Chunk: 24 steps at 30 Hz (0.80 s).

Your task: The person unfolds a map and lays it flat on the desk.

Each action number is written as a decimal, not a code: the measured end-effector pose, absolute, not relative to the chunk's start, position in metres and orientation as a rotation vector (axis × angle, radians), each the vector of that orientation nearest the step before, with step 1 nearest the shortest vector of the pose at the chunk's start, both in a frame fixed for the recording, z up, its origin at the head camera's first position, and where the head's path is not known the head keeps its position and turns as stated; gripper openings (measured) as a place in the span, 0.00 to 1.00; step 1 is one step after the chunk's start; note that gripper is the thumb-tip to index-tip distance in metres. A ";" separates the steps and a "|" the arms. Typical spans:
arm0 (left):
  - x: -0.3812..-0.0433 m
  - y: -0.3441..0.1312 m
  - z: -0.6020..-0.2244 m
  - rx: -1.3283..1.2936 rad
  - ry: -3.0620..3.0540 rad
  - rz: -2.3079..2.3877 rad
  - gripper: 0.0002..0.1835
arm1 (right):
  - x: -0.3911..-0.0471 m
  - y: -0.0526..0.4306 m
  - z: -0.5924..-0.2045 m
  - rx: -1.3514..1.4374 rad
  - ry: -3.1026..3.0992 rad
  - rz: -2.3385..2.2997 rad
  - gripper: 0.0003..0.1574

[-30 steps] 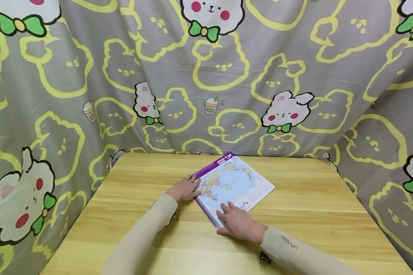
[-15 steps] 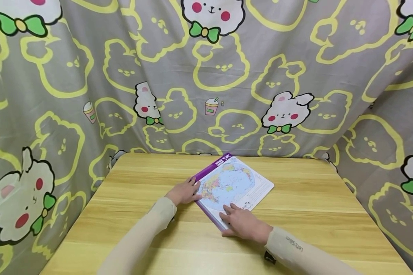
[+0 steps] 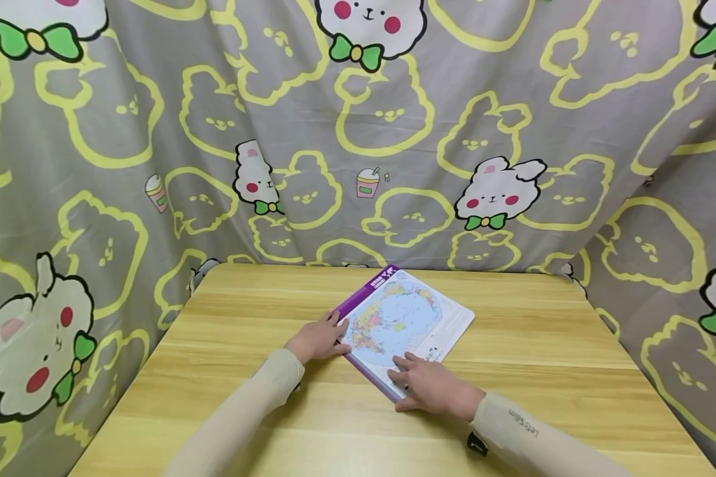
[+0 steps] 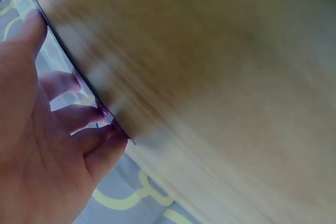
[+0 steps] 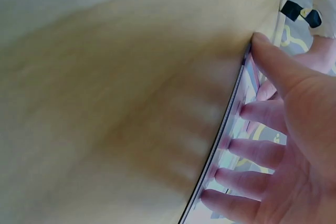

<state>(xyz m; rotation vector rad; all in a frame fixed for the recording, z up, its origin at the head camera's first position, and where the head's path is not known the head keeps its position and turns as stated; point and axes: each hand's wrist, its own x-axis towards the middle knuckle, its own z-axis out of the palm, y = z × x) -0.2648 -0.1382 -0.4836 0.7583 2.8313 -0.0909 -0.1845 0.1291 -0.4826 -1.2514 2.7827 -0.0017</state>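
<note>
A thin rectangular world map board (image 3: 402, 324) with a purple band along one side lies flat and turned at an angle on the wooden table. My left hand (image 3: 319, 336) rests at its left corner, fingers and thumb on the edges there. At the nearest corner, my right hand (image 3: 438, 384) lays spread fingers on the printed face, its thumb at the edge. In the left wrist view, the left hand's fingertips (image 4: 118, 142) touch the board's rim, seen nearly edge-on. The right wrist view shows the right thumb (image 5: 270, 59) beside the rim.
The light wooden table (image 3: 543, 371) stretches out around the board. A grey curtain (image 3: 310, 119) with yellow outlines and bunny faces hangs behind the table and on both sides. A black clip (image 3: 477, 444) sits under the right sleeve.
The map board has turned slightly counterclockwise on the table. My right hand has shifted to the right with the near corner, and my left hand a little toward the body.
</note>
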 end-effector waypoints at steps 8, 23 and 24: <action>-0.259 -0.138 -0.485 0.776 2.837 -0.126 0.41 | -0.187 0.138 -0.481 -1.265 2.749 -0.080 0.41; -0.248 -0.134 -0.479 0.762 2.852 -0.121 0.41 | -0.194 0.153 -0.482 -1.297 2.699 -0.162 0.41; -0.248 -0.133 -0.479 0.762 2.854 -0.125 0.41 | -0.194 0.154 -0.482 -1.299 2.698 -0.164 0.41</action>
